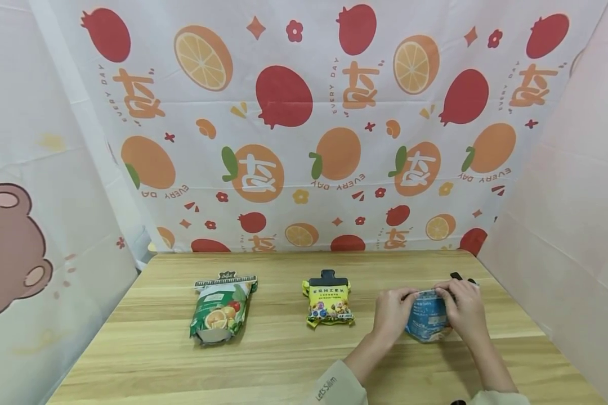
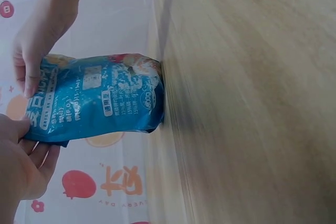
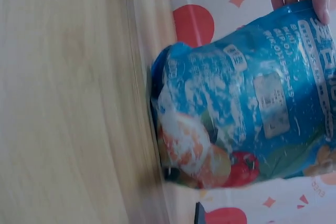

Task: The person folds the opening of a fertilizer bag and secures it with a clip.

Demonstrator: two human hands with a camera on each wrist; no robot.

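A blue printed plastic bag (image 1: pixel 428 318) stands upright at the right side of the table, its bottom on the wood. My left hand (image 1: pixel 391 310) pinches the left corner of its top edge between thumb and fingers. At the other top corner, my right hand (image 1: pixel 463 308) pinches the plastic the same way. In the left wrist view the bag (image 2: pixel 105 95) shows white print and a fruit picture, with the left hand (image 2: pixel 23 163) and right hand (image 2: pixel 44 35) at its top. The right wrist view shows the bag (image 3: pixel 247 103) close up.
Left on the table (image 1: pixel 263 365) lies a green bag (image 1: pixel 220 312) with a wide clip (image 1: pixel 226 280) across its top. A yellow bag (image 1: pixel 329 304) with a black clip (image 1: pixel 327 279) lies mid-table. Behind my right hand a black object (image 1: pixel 456 276) shows partly. A fruit-print curtain (image 1: pixel 294 219) hangs behind.
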